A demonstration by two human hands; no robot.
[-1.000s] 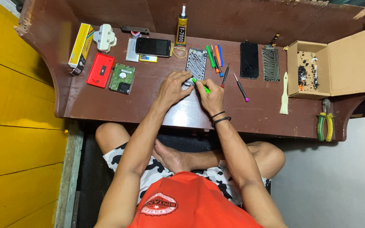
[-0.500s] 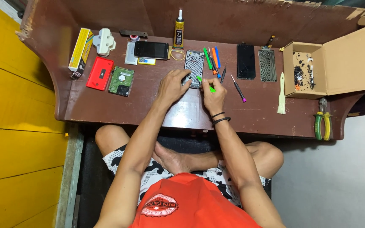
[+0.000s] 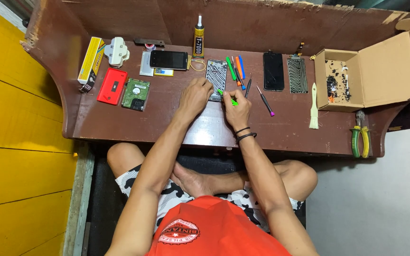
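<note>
Dark brown and scuffed, the wooden workbench (image 3: 119, 123) fills the upper half of the frame, with a yellow wall down the left edge and the seated person's crossed legs and red shirt below.

Compared with half a second ago, little has changed: both hands sit at the same spot in the centre of the bench, and the tools around them lie where they lay. The green tool seems tipped slightly differently in the fingers, but the shift is too small to be sure of.

The left hand (image 3: 194, 97) rests with curled fingers on the lower left edge of the opened phone frame (image 3: 216, 73), pressing on it rather than gripping it. The right hand (image 3: 237, 108) is closed in a pinch around a green-handled screwdriver (image 3: 227, 96), whose tip points up and left toward the frame's lower edge; whether the tip touches it cannot be told.

Just right of the frame lie a few coloured pry tools (image 3: 236, 68) and a purple-tipped screwdriver (image 3: 265, 101). A glue tube (image 3: 198, 40) stands above. A black phone (image 3: 168, 59) lies to the upper left, another dark phone (image 3: 273, 70) to the right, and an open cardboard box (image 3: 385, 61) sits in the upper right corner.
</note>
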